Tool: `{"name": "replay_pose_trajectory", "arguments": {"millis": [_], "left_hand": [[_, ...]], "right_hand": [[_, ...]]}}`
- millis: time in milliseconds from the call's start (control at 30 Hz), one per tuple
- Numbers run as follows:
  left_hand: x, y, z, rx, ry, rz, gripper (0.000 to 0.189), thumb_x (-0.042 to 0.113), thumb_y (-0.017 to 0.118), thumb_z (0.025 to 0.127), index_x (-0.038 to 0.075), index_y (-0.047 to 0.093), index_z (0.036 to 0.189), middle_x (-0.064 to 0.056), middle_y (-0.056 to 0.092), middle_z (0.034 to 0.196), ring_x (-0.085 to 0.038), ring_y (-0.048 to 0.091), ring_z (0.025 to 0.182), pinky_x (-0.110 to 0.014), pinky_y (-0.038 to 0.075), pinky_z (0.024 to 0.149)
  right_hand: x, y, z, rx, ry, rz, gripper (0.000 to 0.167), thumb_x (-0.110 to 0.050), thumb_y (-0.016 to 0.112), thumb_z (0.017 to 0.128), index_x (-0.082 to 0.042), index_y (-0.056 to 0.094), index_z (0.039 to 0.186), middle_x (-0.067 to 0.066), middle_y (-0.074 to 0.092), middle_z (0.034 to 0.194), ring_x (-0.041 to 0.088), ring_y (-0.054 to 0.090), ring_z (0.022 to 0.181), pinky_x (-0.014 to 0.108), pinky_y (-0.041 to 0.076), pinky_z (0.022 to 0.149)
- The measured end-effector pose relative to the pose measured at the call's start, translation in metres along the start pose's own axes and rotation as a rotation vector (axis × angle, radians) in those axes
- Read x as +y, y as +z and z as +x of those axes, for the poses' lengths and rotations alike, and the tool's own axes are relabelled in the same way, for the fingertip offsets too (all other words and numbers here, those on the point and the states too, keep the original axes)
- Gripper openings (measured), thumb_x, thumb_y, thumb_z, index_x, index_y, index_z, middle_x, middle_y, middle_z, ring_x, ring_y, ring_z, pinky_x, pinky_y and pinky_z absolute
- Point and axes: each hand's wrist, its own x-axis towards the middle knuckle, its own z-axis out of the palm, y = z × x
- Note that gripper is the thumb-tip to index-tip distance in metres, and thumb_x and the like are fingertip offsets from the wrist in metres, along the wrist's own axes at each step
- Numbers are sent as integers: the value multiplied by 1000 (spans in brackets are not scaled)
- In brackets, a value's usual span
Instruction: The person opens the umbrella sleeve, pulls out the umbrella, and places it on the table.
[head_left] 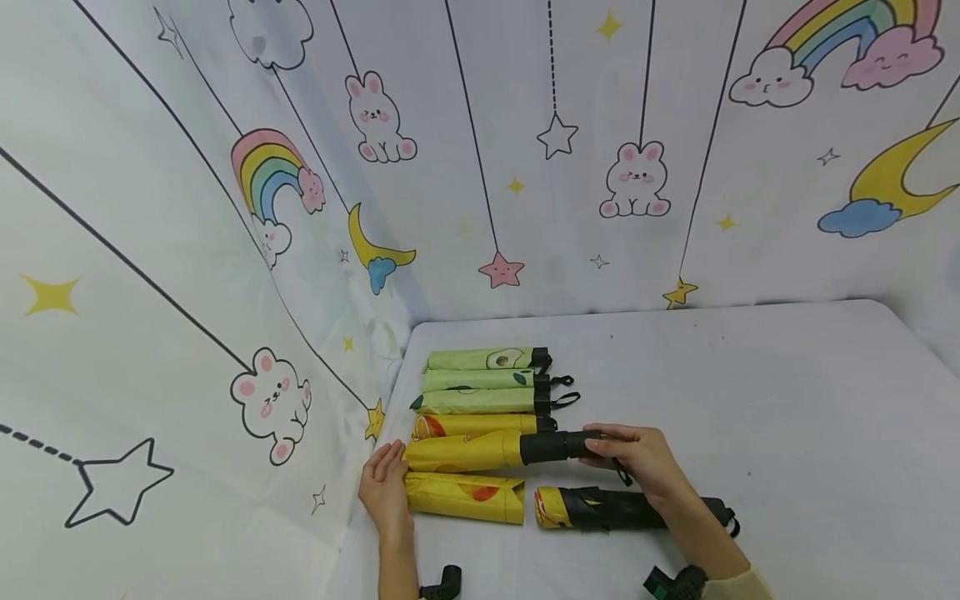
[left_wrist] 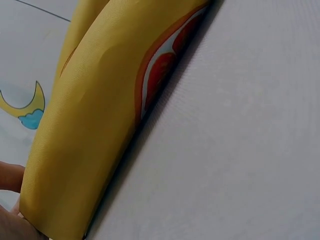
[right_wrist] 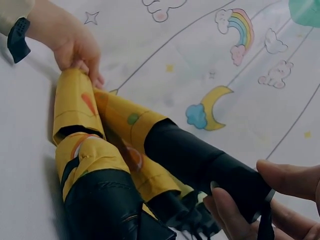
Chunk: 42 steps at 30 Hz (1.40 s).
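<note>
A folded umbrella [head_left: 465, 452] in a yellow cover lies sideways between my hands, its black handle end [right_wrist: 225, 175] sticking out to the right. My right hand [head_left: 633, 457] pinches that black end between thumb and fingers, a wrist strap hanging below. At the left, my left hand [head_left: 386, 483] holds the umbrella's covered end, its fingertips partly hidden behind the yellow fabric in the left wrist view. Just nearer, a yellow cover [left_wrist: 85, 130] with orange-slice print lies close beside the left hand, its dark mouth facing right. An uncovered black-and-yellow umbrella [head_left: 615, 508] lies under my right forearm.
Beyond the held umbrella lies another yellow umbrella [head_left: 480, 426], then several green avocado-print umbrellas [head_left: 465, 379] in a row, black ends rightward. A white-covered table [head_left: 787, 417] extends right. A cartoon-printed white curtain [head_left: 465, 208] borders its back and left sides.
</note>
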Motion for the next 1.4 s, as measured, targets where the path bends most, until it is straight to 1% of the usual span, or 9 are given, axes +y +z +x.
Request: {"name": "replay_pose_trajectory", "arguments": {"millis": [100, 200, 333, 400, 667, 833, 1167, 1400], "left_hand": [[-1, 0, 0, -2, 2, -5, 44, -8, 62, 98, -6, 53, 141, -24, 64, 139, -25, 66, 126, -14, 54, 90], [-1, -1, 1, -3, 7, -13, 44, -9, 62, 98, -7, 53, 140, -25, 64, 138, -26, 66, 126, -15, 54, 91], [-2, -2, 2, 4, 20, -19, 44, -11, 61, 97, -7, 53, 140, -26, 64, 138, -27, 66, 126, -16, 54, 92], [-3, -3, 3, 6, 27, -16, 44, -11, 61, 98, -8, 52, 141, -26, 63, 139, -28, 66, 126, -17, 54, 93], [-2, -6, 7, -8, 20, -9, 45, -13, 58, 97, -10, 50, 141, -30, 60, 140, -31, 63, 129, -19, 54, 95], [-2, -6, 6, -7, 12, -13, 45, -13, 59, 97, -10, 50, 141, -29, 61, 140, -30, 64, 128, -19, 55, 94], [-1, -5, 3, 4, 14, -24, 44, -9, 60, 98, -7, 52, 141, -26, 64, 138, -26, 66, 126, -15, 54, 92], [0, -4, 2, 3, 3, -31, 43, -8, 61, 99, -6, 53, 141, -25, 63, 139, -24, 67, 125, -17, 53, 94]], "right_hand": [[-1, 0, -1, -4, -7, -6, 51, -18, 82, 90, 3, 68, 134, 14, 76, 104, 34, 77, 97, 49, 44, 114], [-2, -1, -3, -1, -8, 8, 50, -17, 82, 90, 3, 68, 133, 15, 76, 101, 35, 77, 96, 39, 50, 109], [-4, -2, -6, -6, -17, 31, 54, -17, 82, 90, 5, 66, 135, 14, 76, 105, 35, 77, 97, 27, 55, 99], [-5, -3, -8, -7, -24, 31, 56, -18, 82, 90, 6, 64, 137, 14, 76, 108, 35, 77, 97, 24, 55, 97], [-7, -8, -12, -8, -30, 47, 61, -20, 84, 89, 8, 62, 138, 16, 75, 115, 35, 77, 97, 25, 56, 96], [-9, -12, -14, -9, -37, 69, 61, -19, 84, 89, 10, 61, 138, 17, 73, 124, 35, 77, 98, 26, 56, 97], [-10, -20, -20, 16, -30, 65, 58, -20, 82, 91, 6, 63, 139, 16, 69, 132, 35, 77, 100, 20, 53, 97], [-10, -26, -23, 45, -16, 47, 58, -23, 83, 91, 3, 64, 139, 14, 67, 135, 33, 77, 100, 20, 52, 96]]}}
